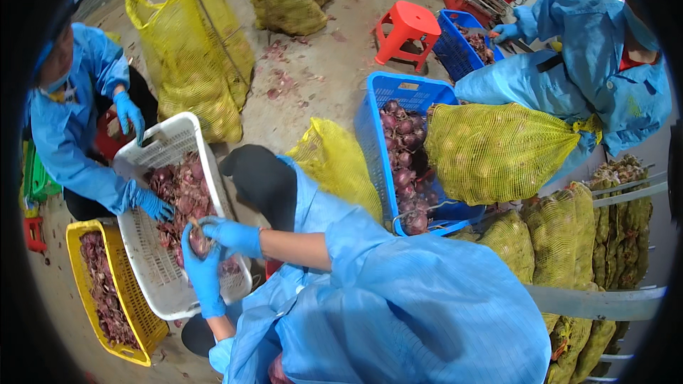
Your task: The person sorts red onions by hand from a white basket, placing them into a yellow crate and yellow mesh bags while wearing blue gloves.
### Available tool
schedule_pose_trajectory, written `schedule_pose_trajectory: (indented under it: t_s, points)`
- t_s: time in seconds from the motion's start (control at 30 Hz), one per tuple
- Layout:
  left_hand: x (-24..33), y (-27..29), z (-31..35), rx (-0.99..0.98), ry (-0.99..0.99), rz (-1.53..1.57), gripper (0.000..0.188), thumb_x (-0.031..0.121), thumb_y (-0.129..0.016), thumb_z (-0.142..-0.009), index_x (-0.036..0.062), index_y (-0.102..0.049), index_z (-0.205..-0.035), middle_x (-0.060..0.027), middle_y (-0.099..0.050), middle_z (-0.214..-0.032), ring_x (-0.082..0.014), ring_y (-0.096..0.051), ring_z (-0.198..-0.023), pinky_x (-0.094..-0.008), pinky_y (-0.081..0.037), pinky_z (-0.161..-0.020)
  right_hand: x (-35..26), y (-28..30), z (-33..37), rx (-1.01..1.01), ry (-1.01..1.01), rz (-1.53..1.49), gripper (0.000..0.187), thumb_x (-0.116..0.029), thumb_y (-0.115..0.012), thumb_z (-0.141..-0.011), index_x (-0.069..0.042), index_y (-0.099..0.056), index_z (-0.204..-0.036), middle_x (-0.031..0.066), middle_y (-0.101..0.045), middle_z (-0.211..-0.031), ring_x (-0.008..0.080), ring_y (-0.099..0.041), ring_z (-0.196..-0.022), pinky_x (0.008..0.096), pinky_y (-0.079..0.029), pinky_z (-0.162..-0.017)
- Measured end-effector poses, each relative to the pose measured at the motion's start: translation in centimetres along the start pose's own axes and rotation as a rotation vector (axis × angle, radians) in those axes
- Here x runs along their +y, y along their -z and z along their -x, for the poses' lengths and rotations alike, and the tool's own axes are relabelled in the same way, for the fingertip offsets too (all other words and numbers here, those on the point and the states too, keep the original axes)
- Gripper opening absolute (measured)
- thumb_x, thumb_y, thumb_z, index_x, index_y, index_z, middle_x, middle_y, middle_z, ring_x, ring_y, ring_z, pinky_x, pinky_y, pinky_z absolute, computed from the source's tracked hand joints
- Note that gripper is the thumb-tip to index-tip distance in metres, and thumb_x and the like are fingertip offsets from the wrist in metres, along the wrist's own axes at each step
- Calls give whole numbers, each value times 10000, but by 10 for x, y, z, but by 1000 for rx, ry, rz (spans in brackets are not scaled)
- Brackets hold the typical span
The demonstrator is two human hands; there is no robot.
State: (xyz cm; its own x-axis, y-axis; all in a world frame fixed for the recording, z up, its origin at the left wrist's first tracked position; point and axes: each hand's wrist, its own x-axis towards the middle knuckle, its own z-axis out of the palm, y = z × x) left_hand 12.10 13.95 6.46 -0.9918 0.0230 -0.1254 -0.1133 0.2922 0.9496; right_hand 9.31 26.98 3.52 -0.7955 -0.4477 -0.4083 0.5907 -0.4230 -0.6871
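Observation:
A red onion [199, 243] with a dry, pale top is between my two blue-gloved hands. My left hand [201, 270] wraps its fingers round the onion from below. My right hand [233, 235] is closed at the onion's upper side, its fingertips pinched there; whether it holds a small tool too is hidden. Both hands are over the near end of a white crate [178, 307], in which lie red onions and loose dry skins [186, 195]. Across the crate, a co-worker's gloved hand [153, 203] reaches into the onions, and their other hand is above the crate's far end.
Beside the white crate stands a yellow crate [131, 306] of onion skins. A blue crate [420, 85] of onions is to the right, a full yellow mesh sack [501, 153] leaning on it. Farther off are a red stool [409, 28], more sacks [196, 50] and another co-worker [569, 64].

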Motion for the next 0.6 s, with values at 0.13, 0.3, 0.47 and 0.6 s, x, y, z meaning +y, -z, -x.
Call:
schedule_pose_trajectory:
  t_s: [0.13,0.3,0.47,0.6]
  points:
    - [15,-12,-1,30,-42,-86,752,9,-732,-745,56,-416,-1426,-127,-478,-1406,-239,-460,-1284,-372,-368,-1088,-18,0,11,61,36,-45,339,-245,-512,-973,-104,-511,-1281,35,-582,-1036,149,-551,-876,349,-484,-748]
    - [28,-23,-9,10,5,-28,700,37,-703,-799,53,-409,-1434,-126,-468,-1415,-229,-451,-1293,-359,-345,-1099,-26,17,12,14,62,-76,376,-275,-527,-978,-118,-487,-1317,33,-579,-1081,144,-570,-852,346,-512,-729]
    - [25,-22,-9,-50,-98,-85,610,65,-640,-850,42,-423,-1419,-125,-482,-1395,-236,-442,-1301,-368,-325,-1108,-8,29,1,-38,29,-157,418,-296,-538,-984,-144,-451,-1364,21,-576,-1140,138,-609,-894,368,-562,-730]
    - [27,-15,-3,-51,-138,-55,584,8,-561,-838,38,-437,-1407,-123,-450,-1422,-248,-405,-1334,-374,-300,-1124,-10,19,2,-34,25,-118,353,-343,-445,-1006,-145,-474,-1297,77,-591,-1079,182,-595,-844,384,-532,-707]
